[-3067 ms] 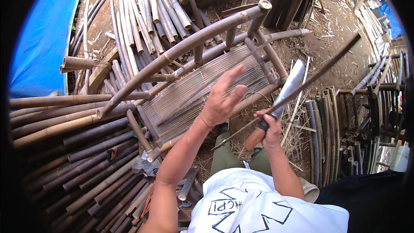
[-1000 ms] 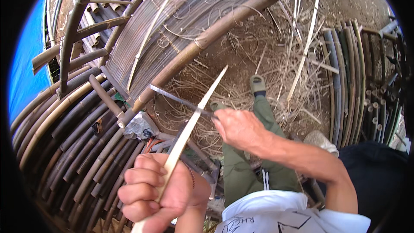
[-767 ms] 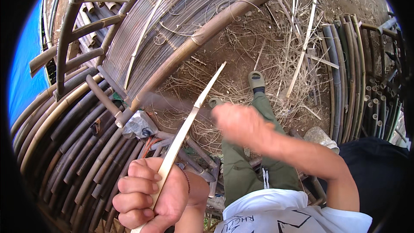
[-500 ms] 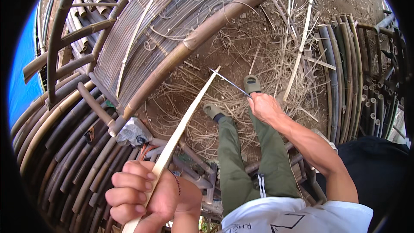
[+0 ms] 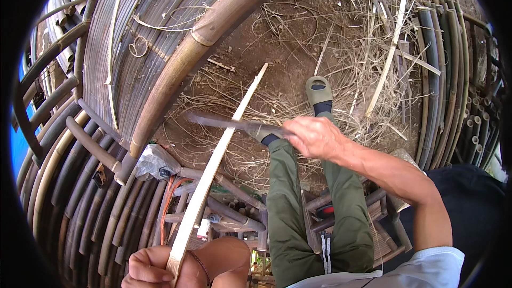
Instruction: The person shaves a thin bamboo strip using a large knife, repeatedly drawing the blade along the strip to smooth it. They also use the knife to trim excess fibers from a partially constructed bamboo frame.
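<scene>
My left hand (image 5: 148, 268), low at the left, is closed around the lower end of a long pale bamboo strip (image 5: 207, 182). The strip slants up and away to the right, its far tip over the littered ground. In my right hand (image 5: 314, 136) is a knife (image 5: 261, 129), gripped by its handle. Its blade points left and lies across the strip's upper part, smeared by motion. Whether the edge bites into the bamboo I cannot tell.
A slatted bamboo bench (image 5: 200, 37) with curled shavings fills the upper left. Dark bamboo poles (image 5: 80, 181) are stacked at left, others (image 5: 434, 85) at right. Thin shavings (image 5: 368, 64) litter the ground around my shoes. A plastic bag (image 5: 153, 161) sits beside the bench leg.
The knife has come back from near the strip's tip to lower on it, and its blade now lies more level. My left hand has dropped lower. The whole view has shifted.
</scene>
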Demonstrator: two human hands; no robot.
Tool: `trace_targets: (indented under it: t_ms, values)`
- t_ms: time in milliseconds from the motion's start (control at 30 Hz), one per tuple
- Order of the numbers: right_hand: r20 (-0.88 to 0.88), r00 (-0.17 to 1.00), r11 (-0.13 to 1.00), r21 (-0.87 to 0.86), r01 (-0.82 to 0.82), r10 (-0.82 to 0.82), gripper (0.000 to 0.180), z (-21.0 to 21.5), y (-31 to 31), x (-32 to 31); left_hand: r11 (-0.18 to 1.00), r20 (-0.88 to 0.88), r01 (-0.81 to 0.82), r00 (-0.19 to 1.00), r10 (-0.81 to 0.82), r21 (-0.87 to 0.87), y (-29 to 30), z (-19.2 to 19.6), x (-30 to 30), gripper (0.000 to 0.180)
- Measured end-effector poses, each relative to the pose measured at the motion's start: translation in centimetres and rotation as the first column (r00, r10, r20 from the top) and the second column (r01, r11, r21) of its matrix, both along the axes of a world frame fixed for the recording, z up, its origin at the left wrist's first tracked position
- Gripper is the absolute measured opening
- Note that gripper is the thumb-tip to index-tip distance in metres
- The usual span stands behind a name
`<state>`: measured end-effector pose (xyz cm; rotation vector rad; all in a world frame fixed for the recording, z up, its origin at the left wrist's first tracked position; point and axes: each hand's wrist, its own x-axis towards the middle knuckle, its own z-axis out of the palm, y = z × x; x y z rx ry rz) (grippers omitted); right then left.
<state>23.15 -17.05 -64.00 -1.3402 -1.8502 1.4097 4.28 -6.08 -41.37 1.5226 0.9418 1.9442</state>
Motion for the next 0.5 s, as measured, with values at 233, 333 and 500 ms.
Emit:
trace_targets:
  t_ms: [233,333,500]
  values:
    - [0.361,0.92,0.881,-0.471,0.041,0.15,0.026,-4.5,0.8,1.3,1.0,-0.007,-0.025,1.0,0.025,0.009,0.7,-0.8,0.4,0.056]
    - [0.344,0.923,0.915,-0.402,-0.021,0.173,0.025,0.6,1.7,-1.0,0.999,-0.032,-0.032,0.999,0.032,0.006,0.4,-0.4,-0.4,0.055]
    - [-0.033,0.999,0.956,0.289,0.05,-0.042,0.014,-2.0,0.9,-2.4,0.999,-0.014,-0.035,0.999,0.035,0.037,0.8,-1.0,-0.3,0.054]
